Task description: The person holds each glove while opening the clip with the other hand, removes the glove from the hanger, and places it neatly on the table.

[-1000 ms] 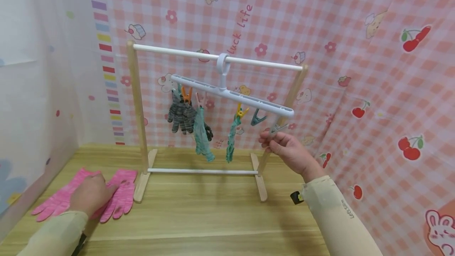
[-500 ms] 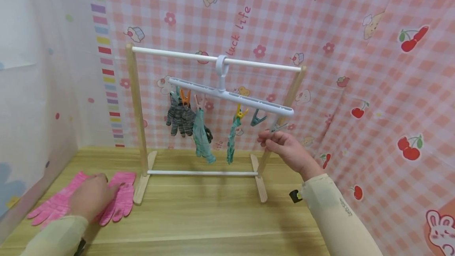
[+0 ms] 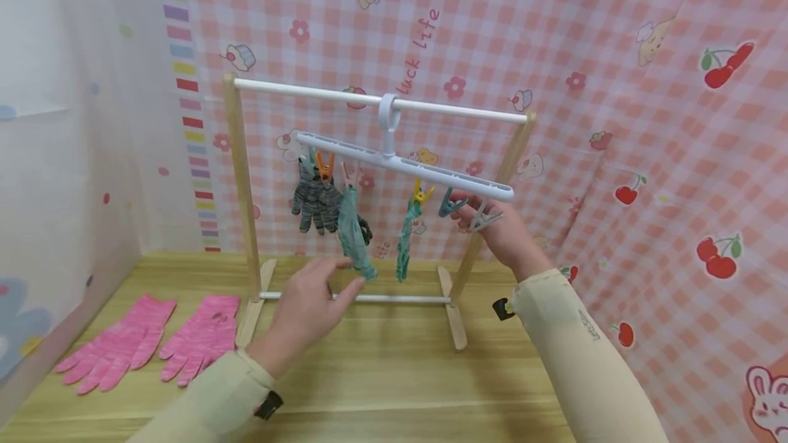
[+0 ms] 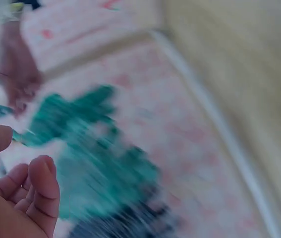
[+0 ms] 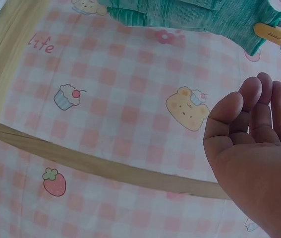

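Note:
A pale grey hanger (image 3: 443, 175) with clothes pegs hangs tilted from the rack's top rod. Green gloves (image 3: 353, 224) dangle from it, one at a pink peg (image 3: 349, 173), another (image 3: 404, 241) at a yellow peg (image 3: 421, 193). My left hand (image 3: 304, 310) is just below and left of the nearer green glove, fingers spread and holding nothing. Behind the teal peg (image 3: 451, 205) and light grey peg (image 3: 484, 217) is my right hand (image 3: 506, 231). In the right wrist view its fingers (image 5: 227, 109) are loosely bent and apart from the thumb.
Two pink gloves (image 3: 123, 344) lie flat on the wooden table (image 3: 394, 388) at the left. Dark grey striped gloves (image 3: 315, 204) hang at the hanger's left end, by an orange peg (image 3: 324, 166). The rack's wooden post (image 3: 242, 183) and lower rod (image 3: 400, 299) stand close by.
My left hand has left the pink gloves and moved right and up toward the hanging green glove. My right hand has let go of the light grey peg and shifted upward behind the pegs.

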A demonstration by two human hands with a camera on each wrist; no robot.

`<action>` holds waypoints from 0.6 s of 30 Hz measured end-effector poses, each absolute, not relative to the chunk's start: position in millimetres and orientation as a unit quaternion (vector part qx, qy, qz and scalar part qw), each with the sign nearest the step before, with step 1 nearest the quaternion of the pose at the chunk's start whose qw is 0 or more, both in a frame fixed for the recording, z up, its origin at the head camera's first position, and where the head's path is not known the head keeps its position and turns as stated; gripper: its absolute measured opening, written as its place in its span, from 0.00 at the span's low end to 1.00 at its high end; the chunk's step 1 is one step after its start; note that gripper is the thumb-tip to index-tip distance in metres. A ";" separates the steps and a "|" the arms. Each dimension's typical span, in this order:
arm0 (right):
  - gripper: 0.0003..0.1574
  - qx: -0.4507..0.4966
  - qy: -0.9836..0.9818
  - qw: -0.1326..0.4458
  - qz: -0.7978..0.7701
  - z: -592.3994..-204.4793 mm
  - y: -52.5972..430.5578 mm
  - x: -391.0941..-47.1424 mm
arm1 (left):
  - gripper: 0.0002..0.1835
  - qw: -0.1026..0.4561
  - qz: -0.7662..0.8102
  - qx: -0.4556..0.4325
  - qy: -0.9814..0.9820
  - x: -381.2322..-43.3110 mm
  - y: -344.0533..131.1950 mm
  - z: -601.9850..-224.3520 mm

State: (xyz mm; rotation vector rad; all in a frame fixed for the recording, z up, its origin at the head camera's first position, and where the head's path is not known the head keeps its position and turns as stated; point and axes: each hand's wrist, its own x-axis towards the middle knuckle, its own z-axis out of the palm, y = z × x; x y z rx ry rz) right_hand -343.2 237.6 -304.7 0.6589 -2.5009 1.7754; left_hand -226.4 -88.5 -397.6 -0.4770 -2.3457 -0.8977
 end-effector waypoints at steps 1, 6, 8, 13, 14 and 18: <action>0.22 0.210 -0.798 0.002 0.564 -303.5 236.2 -344.0 | 0.22 0.290 -0.350 -0.182 -0.872 -229.7 -76.4 -390.4; 0.25 0.210 -0.822 0.005 0.530 -297.9 229.9 -347.4 | 0.26 0.269 -0.392 -0.164 -0.864 -251.1 -33.3 -365.3; 0.27 0.211 -0.835 0.006 0.508 -294.5 228.3 -348.1 | 0.26 0.261 -0.402 -0.151 -0.865 -259.9 -23.1 -360.6; 0.27 0.204 -0.853 -0.010 0.481 -284.7 224.1 -348.0 | 0.21 0.256 -0.430 -0.130 -0.856 -275.9 -7.0 -352.6; 0.27 0.200 -0.855 -0.016 0.478 -282.8 223.4 -347.4 | 0.19 0.257 -0.435 -0.126 -0.854 -278.1 -4.5 -351.4; 0.32 0.212 -0.844 -0.042 0.491 -276.2 219.6 -344.4 | 0.10 0.262 -0.454 -0.119 -0.843 -282.6 3.7 -348.3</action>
